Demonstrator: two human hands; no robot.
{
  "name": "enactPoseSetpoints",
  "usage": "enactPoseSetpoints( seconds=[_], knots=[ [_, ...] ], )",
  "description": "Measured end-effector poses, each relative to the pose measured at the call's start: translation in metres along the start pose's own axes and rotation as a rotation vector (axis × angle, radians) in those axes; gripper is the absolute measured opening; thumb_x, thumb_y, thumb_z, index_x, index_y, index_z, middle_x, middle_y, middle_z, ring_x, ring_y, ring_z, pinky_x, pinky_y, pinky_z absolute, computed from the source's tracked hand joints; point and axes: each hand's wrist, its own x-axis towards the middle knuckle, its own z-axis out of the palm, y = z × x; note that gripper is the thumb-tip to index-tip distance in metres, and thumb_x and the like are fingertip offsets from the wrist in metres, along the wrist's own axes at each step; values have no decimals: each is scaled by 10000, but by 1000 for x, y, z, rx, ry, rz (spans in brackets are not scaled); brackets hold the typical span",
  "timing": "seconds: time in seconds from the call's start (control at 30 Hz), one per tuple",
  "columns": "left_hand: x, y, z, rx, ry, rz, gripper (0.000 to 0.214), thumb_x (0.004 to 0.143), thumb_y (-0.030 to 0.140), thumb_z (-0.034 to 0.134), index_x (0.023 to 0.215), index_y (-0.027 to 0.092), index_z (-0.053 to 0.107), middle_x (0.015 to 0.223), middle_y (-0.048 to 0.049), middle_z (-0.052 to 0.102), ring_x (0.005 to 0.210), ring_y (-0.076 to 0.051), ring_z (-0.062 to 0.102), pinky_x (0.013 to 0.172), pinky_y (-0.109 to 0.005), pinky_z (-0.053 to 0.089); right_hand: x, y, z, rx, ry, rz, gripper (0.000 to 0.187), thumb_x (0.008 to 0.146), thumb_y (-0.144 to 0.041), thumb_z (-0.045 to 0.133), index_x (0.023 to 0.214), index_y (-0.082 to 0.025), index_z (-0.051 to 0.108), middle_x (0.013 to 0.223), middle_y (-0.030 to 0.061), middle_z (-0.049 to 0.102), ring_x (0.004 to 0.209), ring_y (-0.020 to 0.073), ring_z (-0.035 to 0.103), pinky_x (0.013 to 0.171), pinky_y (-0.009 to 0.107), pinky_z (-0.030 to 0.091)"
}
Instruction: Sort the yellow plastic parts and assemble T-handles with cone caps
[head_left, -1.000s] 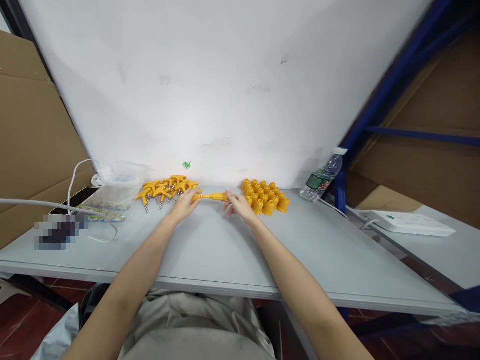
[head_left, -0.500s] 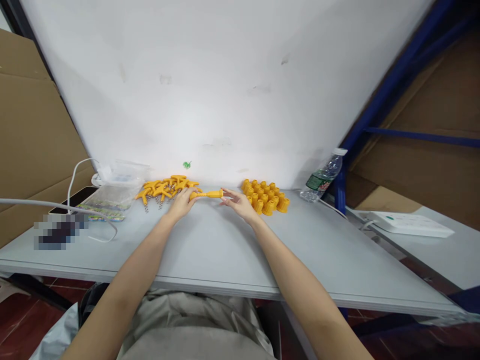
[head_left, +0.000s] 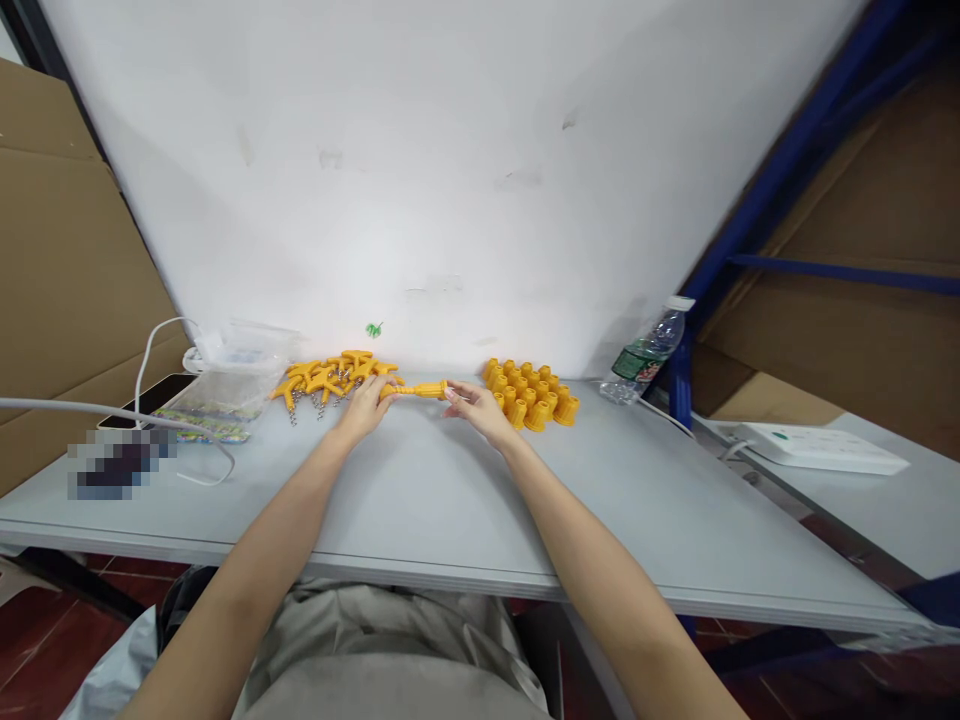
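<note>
Head view: one yellow piece [head_left: 420,391] is being worked between the two hands, held level near the back of the table [head_left: 435,500], between two groups of parts. Its making looks partway done: a wide ribbed sleeve sits in line with a narrower, ringed shaft, but the parts are too small here to say whether they are fully joined or only meeting.

The left hand [head_left: 364,405] has its fingers closed round the left end, thumb toward the shaft. The right hand [head_left: 480,410] pinches the far right end between thumb and fingers, its other fingers loosely curled.

Plenty seems left over. To the left lies a jumbled heap of yellow handles [head_left: 322,378], bare metal spirals sticking out from several, with no cups on those that show. To the right, yellow cups [head_left: 535,412] stand in close rows, mostly wide end down, with no handles in them.

The piece itself is plain, bright yellow along its visible length, slim in the middle and thicker toward the right, and looks straight.
</note>
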Motion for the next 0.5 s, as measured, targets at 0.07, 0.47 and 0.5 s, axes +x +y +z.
enactPoseSetpoints(
  seconds=[0.07, 0.47, 0.5],
  knots=[
    [0, 1, -1, -3, 1, -2, 138, 913, 257, 552, 1034, 205, 596, 1019, -46, 654, 881, -174, 612, 832, -315, 494, 0, -1, 1, 14, 0, 0, 553, 757, -556, 704, 1152, -171, 673, 1002, 96, 718, 685, 153, 684, 801, 382, 587],
    [-1, 2, 1, -43, 54, 42, 132, 909, 292, 567, 996, 198, 597, 969, -47, 650, 877, -178, 616, 825, -314, 502, 0, -5, 8, 52, 38, 22, 529, 709, -619, 718, 965, -157, 689, 798, 50, 694, 622, 138, 643, 728, 323, 598],
    [0, 2, 1, -48, 57, 42, 130, 909, 292, 568, 994, 198, 596, 968, -47, 650, 870, -176, 616, 820, -313, 503, -1, -6, 8, 51, 35, 27, 520, 717, -613, 714, 966, -156, 687, 799, 48, 693, 620, 134, 642, 726, 316, 596]
  ],
)
